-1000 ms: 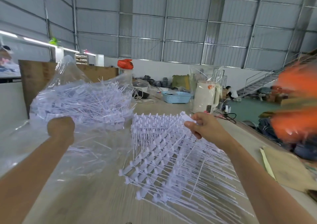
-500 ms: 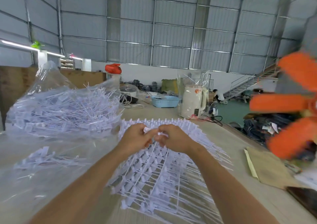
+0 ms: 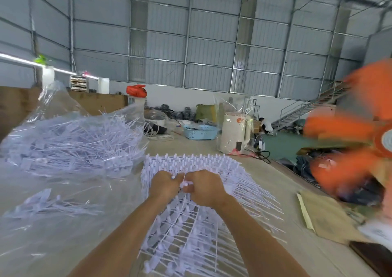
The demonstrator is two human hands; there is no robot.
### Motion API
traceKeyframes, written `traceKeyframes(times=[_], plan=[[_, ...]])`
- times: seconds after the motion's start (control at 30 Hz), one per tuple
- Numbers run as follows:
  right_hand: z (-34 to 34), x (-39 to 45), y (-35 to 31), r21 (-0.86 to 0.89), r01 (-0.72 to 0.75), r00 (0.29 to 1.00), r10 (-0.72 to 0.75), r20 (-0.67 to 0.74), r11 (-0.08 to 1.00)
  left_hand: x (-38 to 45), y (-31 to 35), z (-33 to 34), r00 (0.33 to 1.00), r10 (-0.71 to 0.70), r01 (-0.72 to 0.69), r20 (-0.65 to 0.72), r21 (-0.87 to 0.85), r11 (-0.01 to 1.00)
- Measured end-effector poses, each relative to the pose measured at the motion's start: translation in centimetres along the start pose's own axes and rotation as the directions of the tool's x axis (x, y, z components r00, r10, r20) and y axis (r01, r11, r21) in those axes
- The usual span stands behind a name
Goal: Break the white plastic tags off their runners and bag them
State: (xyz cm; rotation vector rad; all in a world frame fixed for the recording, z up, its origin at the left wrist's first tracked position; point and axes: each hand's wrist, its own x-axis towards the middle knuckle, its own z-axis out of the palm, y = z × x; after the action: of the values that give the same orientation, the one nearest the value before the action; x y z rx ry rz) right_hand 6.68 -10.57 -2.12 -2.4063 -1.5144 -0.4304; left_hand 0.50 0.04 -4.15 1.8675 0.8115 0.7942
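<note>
While both forearms reach forward over the long pale wooden worktable (image 3: pixel 191 147), the two hands meet just above the near end of a wide stack of white plastic tag runners (image 3: pixel 191 223), thin rods with small flat tags in rows. The left hand (image 3: pixel 164 185) and the right hand (image 3: pixel 204 188) are side by side, knuckles up, with the fingers curled, and between them they pinch a small white plastic tag (image 3: pixel 185 184) that shows where the thumbs come together. The stack spreads under and behind the hands, and its far edge stands up like a comb just beyond the knuckles.

To the left of the left hand lies a big clear plastic bag (image 3: pixel 63 111), its mouth lifted and crumpled, filled with a loose heap of white tags (image 3: pixel 70 145). Nearer, still on the left of the left forearm, a flatter part of the clear film covers a smaller scatter of tags (image 3: pixel 51 204).

Beyond the hands, farther along the table, stand a light blue plastic basket (image 3: pixel 200 131) and a cream electric kettle (image 3: pixel 234 135) partly wrapped in clear film. To the right of the right hand there is a blurred orange fan (image 3: pixel 356 147), its blades only smears of colour, and under it a flat brown paper envelope (image 3: pixel 326 217) lies on the table. Far behind, a person (image 3: pixel 265 125) crouches on the green floor near a metal staircase (image 3: pixel 307 109).
</note>
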Motion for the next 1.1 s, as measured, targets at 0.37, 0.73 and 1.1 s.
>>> traceKeyframes(times=[0.37, 0.73, 1.1], plan=[[-2.9, 0.2, -0.5, 0.218, 0.08, 0.981, -0.038, -0.19, 0.973, 2.4, -1.9, -3.1, 0.986, -0.121, 0.114, -0.113, -0.067, 0.991], [0.5, 1.0, 1.0, 0.535, -0.081, 0.995, 0.097, -0.001, 0.841, 0.1, 0.1, -0.7, 0.944, -0.064, 0.237, 0.323, -0.531, 0.814], [3.4, 0.1, 1.9, 0.522, -0.098, 0.995, 0.069, 0.075, 0.847, 0.2, -2.6, 0.0, 0.996, 0.078, -0.062, 0.043, -0.291, 0.955]])
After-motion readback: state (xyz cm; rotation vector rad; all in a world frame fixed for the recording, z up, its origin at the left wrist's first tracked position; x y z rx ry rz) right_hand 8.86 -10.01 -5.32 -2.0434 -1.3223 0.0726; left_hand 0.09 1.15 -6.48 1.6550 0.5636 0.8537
